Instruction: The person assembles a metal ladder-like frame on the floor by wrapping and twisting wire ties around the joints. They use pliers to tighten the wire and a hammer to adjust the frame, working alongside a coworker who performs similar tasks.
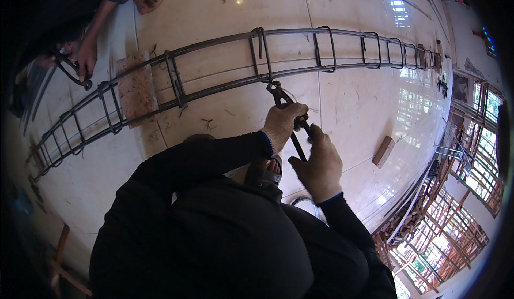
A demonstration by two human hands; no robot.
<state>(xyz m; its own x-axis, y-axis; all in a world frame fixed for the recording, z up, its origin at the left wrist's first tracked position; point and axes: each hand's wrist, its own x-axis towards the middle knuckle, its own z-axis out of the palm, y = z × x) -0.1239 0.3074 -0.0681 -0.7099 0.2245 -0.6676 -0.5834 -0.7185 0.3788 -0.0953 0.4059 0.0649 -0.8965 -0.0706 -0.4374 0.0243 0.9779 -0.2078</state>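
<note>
Gloved in pale cloth, my left hand (279,123) is closed round a pair of dark nippers (278,94). Their jaws meet the near bar of a long steel rebar cage (214,88), beside a rectangular stirrup (258,55). My right hand (323,166), also gloved, is by the nippers' handles with its thumb spread apart from the fingers. Its fingertips are close to one handle end; whether they touch it is hard to tell. Any tie wire at the jaws is too small to make out.
A brick-coloured block (135,87) props the cage at left; another block (383,151) lies on the tiled floor at right. At upper left a co-worker's hand (87,58) is at a similar tool (68,69). Wire scraps (207,123) lie near the cage. My sandalled foot (266,173) is below.
</note>
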